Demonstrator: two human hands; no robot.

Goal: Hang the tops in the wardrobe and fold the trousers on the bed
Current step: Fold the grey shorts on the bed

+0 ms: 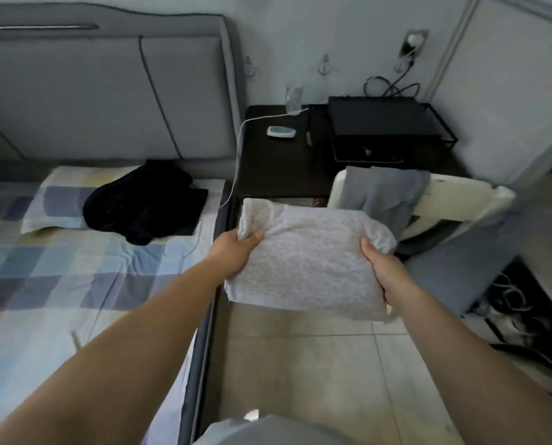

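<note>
I grip a folded light-grey garment by both ends, my left hand and right hand clamped on it, above the floor just right of the bed. Black clothing lies on the far pillow. No readable labels.

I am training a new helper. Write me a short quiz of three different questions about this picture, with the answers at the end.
1. True or false: the folded grey garment lies on the bed.
2. Which hand grips it? A) left hand only B) right hand only C) both
3. Fill in: the black garment lies on the ____.

Key
1. False: it is held over the floor, beside the bed.
2. C: one hand grips each side.
3. Bed, partly on the pillow.
</note>
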